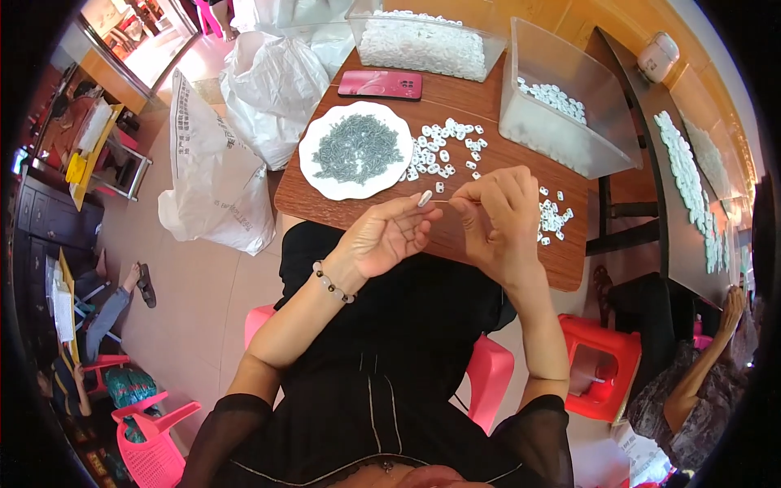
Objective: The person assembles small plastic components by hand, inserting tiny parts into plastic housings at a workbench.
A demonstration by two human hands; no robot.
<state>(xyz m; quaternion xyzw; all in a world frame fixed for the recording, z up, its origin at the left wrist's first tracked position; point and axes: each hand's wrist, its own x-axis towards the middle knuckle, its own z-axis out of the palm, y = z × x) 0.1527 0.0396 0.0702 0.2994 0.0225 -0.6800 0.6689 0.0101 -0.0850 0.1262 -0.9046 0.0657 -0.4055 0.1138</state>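
Observation:
My left hand (376, 241) is palm up above the table's near edge, a small white oval plastic piece (425, 198) pinched at its thumb and fingertips. From that piece a thin, wire-like strand (442, 202) runs to my right hand (500, 215), whose thumb and forefinger are pressed together on it. Just beyond my left hand stands a scalloped white plate (311, 167) heaped with small grey metal pins (358, 148). Loose white pieces with dark holes (443, 155) lie right of the plate. Another cluster of white pieces (554, 221) is beside my right wrist.
At the table's far side are two clear bins, one full of white pieces (423, 45) and one partly filled (561, 150). A red phone (380, 84) lies near the plate. White sacks (215, 175) stand left. A red stool (602, 366) and a co-worker's hand (732, 307) are right.

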